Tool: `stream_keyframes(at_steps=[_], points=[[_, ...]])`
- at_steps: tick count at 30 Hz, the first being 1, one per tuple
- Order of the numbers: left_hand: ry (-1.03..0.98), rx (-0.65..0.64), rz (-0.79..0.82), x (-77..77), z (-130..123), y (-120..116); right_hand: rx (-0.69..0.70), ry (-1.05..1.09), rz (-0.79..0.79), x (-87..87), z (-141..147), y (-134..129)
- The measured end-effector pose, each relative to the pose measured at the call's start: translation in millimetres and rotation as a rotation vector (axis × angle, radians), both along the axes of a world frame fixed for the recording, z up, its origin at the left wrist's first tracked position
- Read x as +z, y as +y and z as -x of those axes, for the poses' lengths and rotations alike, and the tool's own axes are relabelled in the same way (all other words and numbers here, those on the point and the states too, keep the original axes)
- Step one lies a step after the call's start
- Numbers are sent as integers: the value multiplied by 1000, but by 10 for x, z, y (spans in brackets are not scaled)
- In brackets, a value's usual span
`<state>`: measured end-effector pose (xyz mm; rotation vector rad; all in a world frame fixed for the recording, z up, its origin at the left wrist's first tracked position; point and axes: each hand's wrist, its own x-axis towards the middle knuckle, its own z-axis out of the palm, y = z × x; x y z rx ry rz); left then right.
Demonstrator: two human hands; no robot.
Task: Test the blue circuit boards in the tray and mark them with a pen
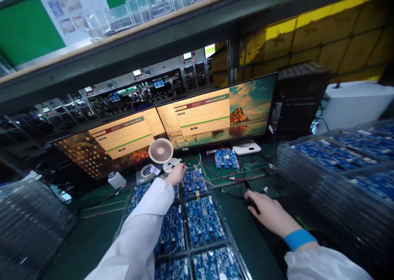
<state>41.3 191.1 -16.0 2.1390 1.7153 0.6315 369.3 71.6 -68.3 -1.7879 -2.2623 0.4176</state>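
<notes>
My left hand (176, 174) reaches over the far part of a clear plastic tray (226, 226) holding several blue circuit boards. Its fingers are pinched together around the end of a thin red wire (186, 160), just above the far-row circuit board (194, 182). To the right of the tray, my right hand (269, 212) is low over the dark green mat, its fingers curled on a dark object (247, 185). Only the black tip shows past the fingertips, so its kind is unclear. A black cable runs near those fingers.
Two monitors (197, 120) stand behind, with a small round fan (160, 150), tape roll (147, 171) and white bottle (116, 180) before them. A loose circuit board (227, 159) lies right of the fan. Stacked trays rise at left (33, 222) and right (338, 181). A shelf (154, 29) crosses overhead.
</notes>
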Motion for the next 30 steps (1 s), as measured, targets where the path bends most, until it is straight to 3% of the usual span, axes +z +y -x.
stream_keyframes(at_steps=[2, 7, 17, 30], points=[[38, 57, 15, -112, 177, 21, 8, 8, -1, -12, 12, 4], [29, 126, 91, -224, 407, 139, 30, 23, 3, -41, 34, 13], [-146, 206, 82, -471, 329, 247, 30, 15, 16, -87, 14, 34], [-53, 175, -15, -610, 332, 355, 43, 20, 22, -114, 12, 37]])
